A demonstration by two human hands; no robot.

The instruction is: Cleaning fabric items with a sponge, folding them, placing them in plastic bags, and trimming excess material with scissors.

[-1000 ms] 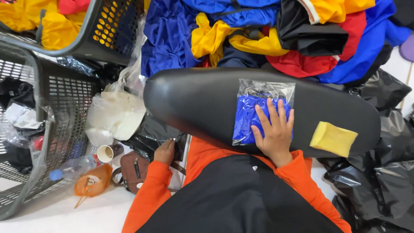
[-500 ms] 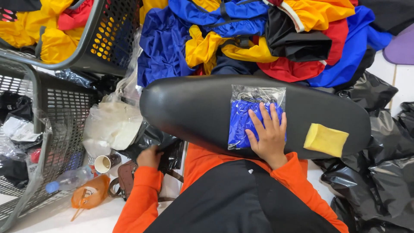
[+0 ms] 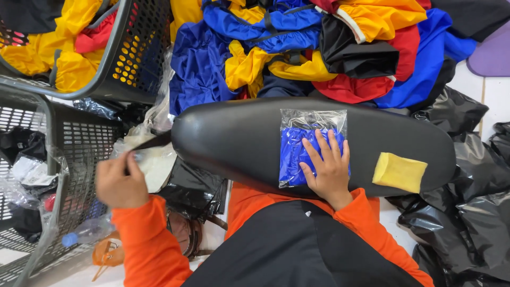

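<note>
Head camera showed my right hand (image 3: 326,170) lying flat with fingers spread on the clear bag (image 3: 311,146), which held a folded blue garment and rested on the black padded board (image 3: 239,143) over my lap. So this piece was already packed (the pile of loose garments (image 3: 297,48) beyond was not). My left hand (image 3: 119,180), raised at the side, was pinched shut on a thin plastic bag (image 3: 151,159).

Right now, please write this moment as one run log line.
right hand: flat on bagged blue cloth | black board: under bag | left hand: pinching black strip | yellow pad: on board
</note>
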